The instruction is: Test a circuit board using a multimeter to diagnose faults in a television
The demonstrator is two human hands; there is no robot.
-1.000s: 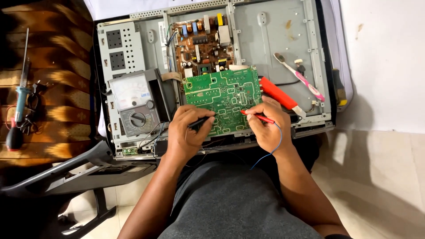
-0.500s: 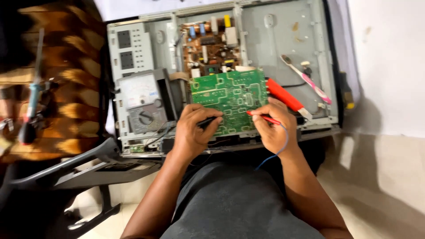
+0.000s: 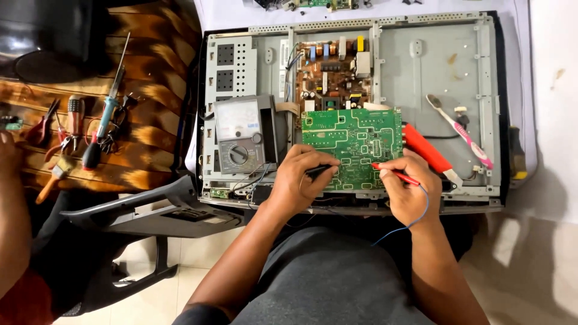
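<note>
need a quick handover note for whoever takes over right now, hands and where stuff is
Left hand: holds black probe, tip on green board.
Right hand: holds red probe, tip on the same board, blue lead trailing down.
Meter lies left of the board, inside the open metal chassis.
Red-handled tool and toothbrush lie right of the board.
Done: both probes placed. Left: meter reading too small to tell.

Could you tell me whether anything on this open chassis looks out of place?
Yes: a pink and white toothbrush lies on the bare metal chassis, right of the green circuit board, an odd thing among electronics. Rust-coloured stains mark the metal above it.
</note>
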